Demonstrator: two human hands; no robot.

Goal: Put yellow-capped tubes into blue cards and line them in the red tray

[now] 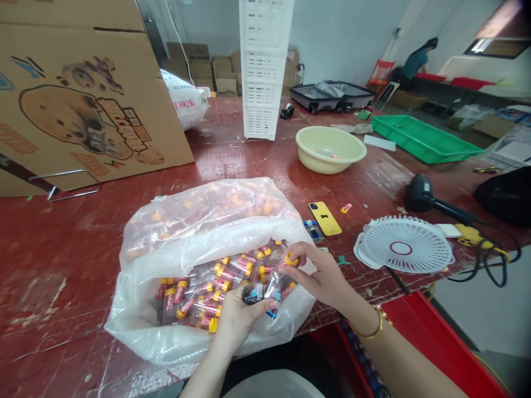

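An open white plastic bag (194, 235) on the red table holds many small clear bottles (222, 284) with yellow caps and red labels. Over its right part, my left hand (240, 315) is closed on small dark and blue printed packets (253, 293). A clear tube (272, 284) rests against the packets, above my left thumb. My right hand (317, 273) pinches a yellow cap (290, 258) at the upper end of that tube. Whether the cap is seated on the tube cannot be made out.
A cardboard box (83, 99) stands at the left, a white basket stack (265, 72) behind. Rightward are a yellow phone (326, 218), a basin (331, 149), a white fan (406, 243), a hair dryer (421, 193) and a green tray (423, 141). A person (415, 61) is far back right.
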